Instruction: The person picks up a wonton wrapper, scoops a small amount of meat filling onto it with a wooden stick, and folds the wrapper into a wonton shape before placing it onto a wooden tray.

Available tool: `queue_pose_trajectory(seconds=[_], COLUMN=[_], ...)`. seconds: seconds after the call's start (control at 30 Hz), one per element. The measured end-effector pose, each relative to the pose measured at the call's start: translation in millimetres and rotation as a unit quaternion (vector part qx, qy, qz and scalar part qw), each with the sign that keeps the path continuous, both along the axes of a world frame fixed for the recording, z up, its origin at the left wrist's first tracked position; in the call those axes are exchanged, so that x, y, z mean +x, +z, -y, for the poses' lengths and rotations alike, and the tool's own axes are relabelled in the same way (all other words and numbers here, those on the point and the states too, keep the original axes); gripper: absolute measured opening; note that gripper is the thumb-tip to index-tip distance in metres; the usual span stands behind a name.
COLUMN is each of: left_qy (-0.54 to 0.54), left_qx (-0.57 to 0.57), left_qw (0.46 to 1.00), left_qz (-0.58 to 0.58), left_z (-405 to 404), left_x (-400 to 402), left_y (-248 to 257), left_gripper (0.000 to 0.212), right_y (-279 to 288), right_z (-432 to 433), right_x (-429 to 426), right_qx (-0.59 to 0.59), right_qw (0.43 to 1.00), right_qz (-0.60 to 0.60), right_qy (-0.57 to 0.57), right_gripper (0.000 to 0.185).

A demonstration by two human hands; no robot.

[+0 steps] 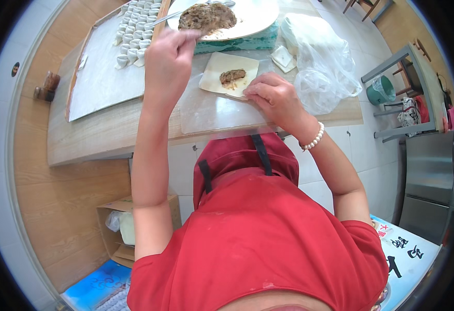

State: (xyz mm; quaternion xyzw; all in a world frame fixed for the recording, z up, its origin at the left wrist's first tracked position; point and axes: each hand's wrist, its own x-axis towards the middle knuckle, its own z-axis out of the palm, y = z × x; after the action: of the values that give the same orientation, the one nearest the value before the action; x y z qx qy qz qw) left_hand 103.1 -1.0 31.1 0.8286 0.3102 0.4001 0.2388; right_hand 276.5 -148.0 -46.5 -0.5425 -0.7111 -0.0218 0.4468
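A square dough wrapper (213, 74) lies flat on the table in front of me, with a lump of brown minced filling (232, 77) on its middle. My right hand (273, 97) pinches the near right edge of this wrapper between thumb and fingers. My left hand (170, 58) is raised by the near left rim of a large white plate (256, 17), its fingers curled and blurred. Whether it holds anything cannot be made out. A mound of the same filling (207, 17) sits on the plate. One metal utensil handle (165, 18) sticks out over the plate's left rim.
Rows of folded dumplings (133, 39) fill the far part of a floured tray (110, 85) at left. The plate rests on a green block (234, 44). To the right are a clear plastic bag (320, 66) and small folded dough pieces (284, 58). The table's front edge (211, 136) is near my apron.
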Motion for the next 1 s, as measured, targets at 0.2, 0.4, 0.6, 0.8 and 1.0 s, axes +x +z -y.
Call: queue_pose_trajectory(seconds=[0.2, 0.4, 0.6, 0.8, 1.0], left_qy=[0.094, 0.023, 0.031, 0.009, 0.049], left_qx=[0.351, 0.17, 0.091, 0.058, 0.121], left_qw=[0.92, 0.985, 0.992, 0.997, 0.99], left_qz=[-0.149, -0.014, -0.08, -0.042, -0.052], left_z=[-17.7, 25.5, 30.1, 40.9, 47.3], left_x=[6.8, -17.3, -16.0, -17.8, -15.9], left_y=[-5.5, -40.0, -74.7, -74.9, -72.8], left_gripper=[0.021, 0.016, 0.013, 0.012, 0.013], right_y=[1.3, -0.2, 0.0, 0.6, 18.2], right_z=[-2.7, -1.3, -3.8, -2.8, -9.5], right_x=[-2.8, -2.0, -5.8, -7.5, 2.7], right_qx=[-0.002, 0.014, -0.003, 0.001, -0.03], right_qw=[1.0, 1.0, 1.0, 1.0, 1.0], right_qz=[-0.023, -0.004, -0.011, 0.0, 0.002], right_qy=[-0.005, -0.002, -0.001, -0.013, 0.008], right_gripper=[0.011, 0.015, 0.013, 0.012, 0.009])
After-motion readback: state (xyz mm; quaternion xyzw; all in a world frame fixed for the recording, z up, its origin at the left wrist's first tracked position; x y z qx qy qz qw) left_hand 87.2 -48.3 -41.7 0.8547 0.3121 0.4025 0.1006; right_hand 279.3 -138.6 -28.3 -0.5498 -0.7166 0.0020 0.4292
